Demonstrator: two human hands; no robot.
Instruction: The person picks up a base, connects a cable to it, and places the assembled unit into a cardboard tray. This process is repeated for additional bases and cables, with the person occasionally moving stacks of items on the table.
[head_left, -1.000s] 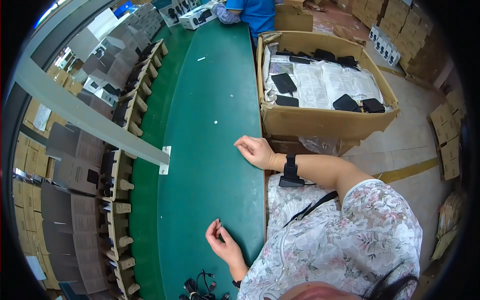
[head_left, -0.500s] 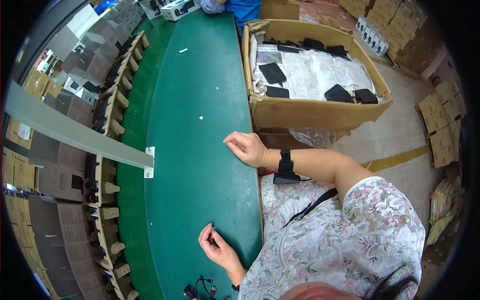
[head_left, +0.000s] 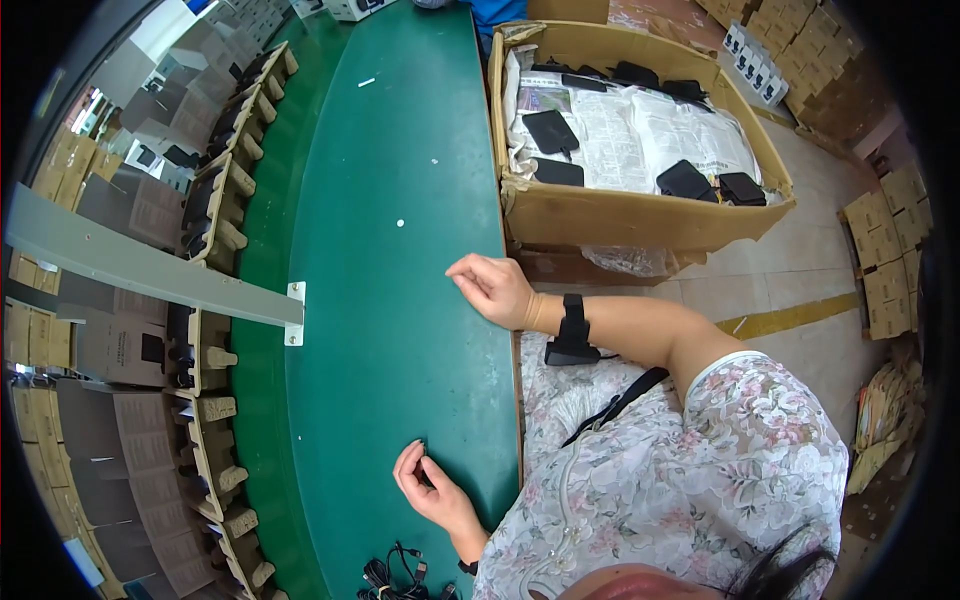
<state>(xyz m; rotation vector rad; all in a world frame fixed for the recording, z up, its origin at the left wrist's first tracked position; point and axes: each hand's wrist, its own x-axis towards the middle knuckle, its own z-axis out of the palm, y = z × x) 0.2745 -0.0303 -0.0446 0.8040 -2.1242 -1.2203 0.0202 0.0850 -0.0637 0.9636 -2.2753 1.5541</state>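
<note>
My right hand (head_left: 495,290) rests at the table's near edge. Its fingers are bent and pressed together, and nothing shows in them. A black strap with a small dark device (head_left: 572,340) circles that wrist. Lower in the view, my left hand (head_left: 436,492) is curled over the green table (head_left: 380,330), thumb close to the fingers. A tiny dark bit shows at its fingertips, too small to name. Beside this hand, at the lower edge, lies a bundle of black cables (head_left: 395,575) with plug ends.
A large cardboard box (head_left: 640,220), lined with newspaper and holding several flat black devices, stands beyond my right arm. Along the table's far side run moulded pulp trays (head_left: 215,350). A grey metal post (head_left: 160,265) is bracketed to the table. Stacked cartons (head_left: 885,270) stand farther off.
The view has shifted slightly, bringing more of the black cables in and raising the cardboard box in the picture. Both hands keep nearly the same pose.
</note>
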